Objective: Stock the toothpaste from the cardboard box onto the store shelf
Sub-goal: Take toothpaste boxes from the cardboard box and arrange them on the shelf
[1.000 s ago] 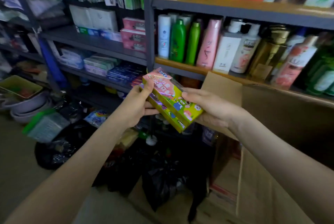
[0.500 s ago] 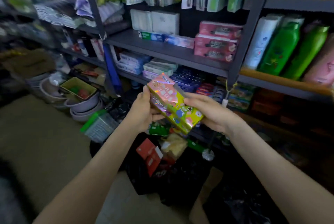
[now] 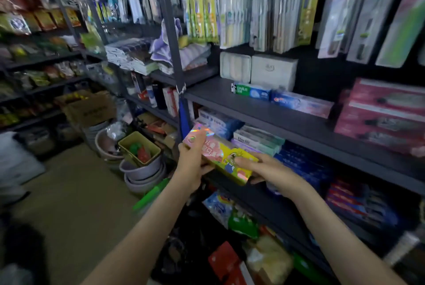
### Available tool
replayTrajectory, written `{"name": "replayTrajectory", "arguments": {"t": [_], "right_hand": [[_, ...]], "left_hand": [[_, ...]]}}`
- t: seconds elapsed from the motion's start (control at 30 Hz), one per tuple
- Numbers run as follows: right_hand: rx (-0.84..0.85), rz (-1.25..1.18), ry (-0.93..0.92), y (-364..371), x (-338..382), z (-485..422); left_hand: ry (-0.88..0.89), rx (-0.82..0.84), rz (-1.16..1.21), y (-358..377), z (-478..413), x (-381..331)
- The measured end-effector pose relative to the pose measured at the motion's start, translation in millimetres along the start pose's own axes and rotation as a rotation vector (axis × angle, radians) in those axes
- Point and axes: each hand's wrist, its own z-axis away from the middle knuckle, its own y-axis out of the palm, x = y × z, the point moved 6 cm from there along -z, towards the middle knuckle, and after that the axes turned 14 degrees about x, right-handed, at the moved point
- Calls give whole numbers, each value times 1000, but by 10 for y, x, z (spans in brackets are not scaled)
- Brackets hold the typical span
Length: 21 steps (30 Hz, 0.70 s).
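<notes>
Toothpaste boxes (image 3: 222, 158), looks like 2 stacked, in mid-air just in front of the shelf (image 3: 287, 123), lower tier. Left hand (image 3: 192, 166) grip wraps the left end, right hand (image 3: 264, 167) grip pinches the right end. Prob. light, stiff card w/ glossy foil, so may slip. Hold by the ends, don't crush.

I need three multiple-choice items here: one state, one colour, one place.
1. The held box is gripped by: A. no hand B. the left hand only C. both hands
2. The stacked boxes at the shelf's right end are: A. green B. pink C. white
3. The green-white box lies: A. in a hand B. on the shelf, before the white boxes C. atop the white boxes
1 C: left and right hand grip its ends; 2 B: pink fronts; 3 B: it lies before them.
</notes>
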Motion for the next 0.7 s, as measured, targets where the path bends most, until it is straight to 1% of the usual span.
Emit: {"name": "replayTrajectory", "arguments": {"t": [0.13,0.2,0.27,0.33,0.37,0.43,0.5,0.53,0.63,0.7], "right_hand": [[-63,54,-85,-223,364,-709],[-171,137,-104,-393,488,-1015],[-295,248,-80,-621,541,-1393],[-404,403,-34,-844,614,-1823],[-447,478,-9,-946,641,-2060],[-537,575,25,-1137,741,-2531],[-609,633,60,-1346,856,-3024],[-624,671,89,-1450,898,-3283],[-634,794,199,-1795,946,-4009],[-645,866,255,-2003,956,-4391]], "left_hand": [[73,71,63,-287,-697,-365],[77,50,-8,-444,-1020,-499],[129,-64,-245,-714,-1385,-668],[277,-132,-634,-905,-1765,-897],[384,-120,-835,-920,-1943,-992],[590,-8,-1143,-869,-2359,-1078],[717,139,-1319,-830,-2823,-1063],[742,223,-1398,-830,-3071,-1033],[599,413,-1561,-905,-3743,-978],[525,472,-1580,-990,-4131,-935]]}}
